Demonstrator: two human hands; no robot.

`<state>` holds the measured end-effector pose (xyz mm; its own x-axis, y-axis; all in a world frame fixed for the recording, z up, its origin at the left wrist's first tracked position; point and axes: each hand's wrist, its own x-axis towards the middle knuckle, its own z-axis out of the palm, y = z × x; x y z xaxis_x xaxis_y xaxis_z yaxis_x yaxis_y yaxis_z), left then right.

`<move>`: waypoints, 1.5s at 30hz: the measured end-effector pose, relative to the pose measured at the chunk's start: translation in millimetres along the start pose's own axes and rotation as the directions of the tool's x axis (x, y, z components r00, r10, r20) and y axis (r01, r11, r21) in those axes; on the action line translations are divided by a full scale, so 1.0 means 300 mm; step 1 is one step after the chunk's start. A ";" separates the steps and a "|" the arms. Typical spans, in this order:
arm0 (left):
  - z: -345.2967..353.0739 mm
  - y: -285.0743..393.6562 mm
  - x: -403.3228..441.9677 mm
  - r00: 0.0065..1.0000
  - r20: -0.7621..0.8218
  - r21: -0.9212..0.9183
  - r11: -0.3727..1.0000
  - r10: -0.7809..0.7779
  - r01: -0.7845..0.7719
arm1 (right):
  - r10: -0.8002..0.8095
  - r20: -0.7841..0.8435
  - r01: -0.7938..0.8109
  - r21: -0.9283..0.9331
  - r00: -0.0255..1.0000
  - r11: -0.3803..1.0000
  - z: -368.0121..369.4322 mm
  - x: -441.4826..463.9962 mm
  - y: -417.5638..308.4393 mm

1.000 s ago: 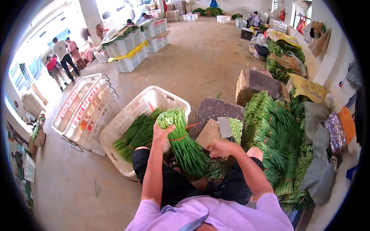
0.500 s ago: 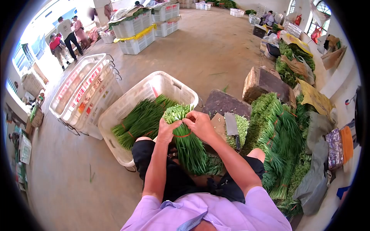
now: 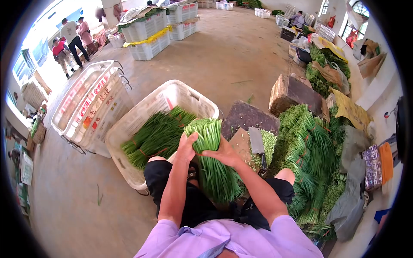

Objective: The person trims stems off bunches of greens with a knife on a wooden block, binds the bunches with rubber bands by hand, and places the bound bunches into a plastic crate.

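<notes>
Upright between my knees, a thick green bundle (image 3: pixel 215 176) has its pale cut ends on top and a red band partly visible near them. My left hand (image 3: pixel 186 147) is wrapped round its left side, below the cut ends. On the right side my right hand (image 3: pixel 226 152) grips the same bundle, thumb across its front. To the right, a cleaver (image 3: pixel 257 141) lies on a board beside chopped pale pieces (image 3: pixel 269 144). Several banded green bundles (image 3: pixel 155 135) lie in the white basket (image 3: pixel 124 165) at the left.
Stacked white crates (image 3: pixel 97 109) stand to the left. A large pile of green bundles (image 3: pixel 316 148) lies at the right, near a dark block (image 3: pixel 299 94). Covered crates (image 3: pixel 148 47) are farther ahead. Several people, one in a white top (image 3: pixel 69 32), are in the background.
My right hand has come from beside the cleaver to the bundle, first pinching at its top, now spread round its right side. The red band now sits around the bundle under my hands.
</notes>
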<state>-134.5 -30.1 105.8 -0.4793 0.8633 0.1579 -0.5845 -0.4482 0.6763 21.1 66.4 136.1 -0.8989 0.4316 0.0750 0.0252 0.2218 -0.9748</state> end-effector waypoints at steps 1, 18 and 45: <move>-0.004 -0.022 0.000 0.998 -0.054 0.052 0.998 0.035 -0.033 | 0.038 -0.055 -0.029 0.148 0.998 0.988 -0.003 0.005 0.024; 0.095 -0.183 -0.072 0.993 -0.107 0.690 0.723 0.050 0.038 | -0.369 -0.154 0.221 -0.574 0.917 0.789 -0.288 0.059 -0.189; 0.083 -0.186 -0.087 0.979 -0.159 0.900 0.427 0.130 0.089 | -0.250 -0.142 0.119 -0.598 0.958 0.793 -0.203 0.121 -0.202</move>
<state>-73.1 -21.8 81.8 -0.6490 0.7498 0.1285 0.2967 0.0940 0.9503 13.6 121.7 210.7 -0.8051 0.4819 0.3458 0.1746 0.7498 -0.6382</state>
